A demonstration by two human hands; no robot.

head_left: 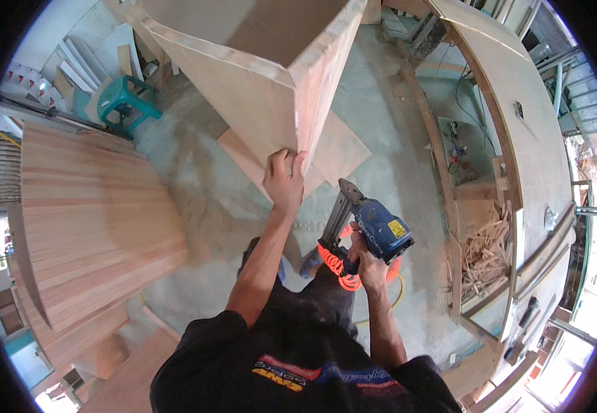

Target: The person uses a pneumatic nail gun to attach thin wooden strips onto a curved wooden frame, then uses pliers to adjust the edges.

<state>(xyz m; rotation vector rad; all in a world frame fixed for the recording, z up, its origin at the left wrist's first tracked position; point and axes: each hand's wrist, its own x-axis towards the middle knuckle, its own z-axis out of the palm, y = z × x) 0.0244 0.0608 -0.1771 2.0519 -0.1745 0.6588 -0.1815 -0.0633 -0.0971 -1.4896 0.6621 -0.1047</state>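
In front of me stands a tall wooden box (243, 96) with an open top, one corner pointing toward me. My left hand (285, 180) presses against that corner low down, fingers curled at the edge of the panel. A blue pneumatic nail gun (380, 227) is in my right hand (367, 261), which is wrapped round its handle. Its nose points up and forward, to the right of the box and apart from it. A coiled orange air hose (345, 272) hangs from the tool beside my legs.
Flat wooden sheets (343, 148) lie on the floor under the box. A large slatted wooden panel (99, 227) stands at the left, with a green plastic stool (126, 103) behind it. At right runs a workbench (512, 89) with wood offcuts (484, 258) heaped beneath.
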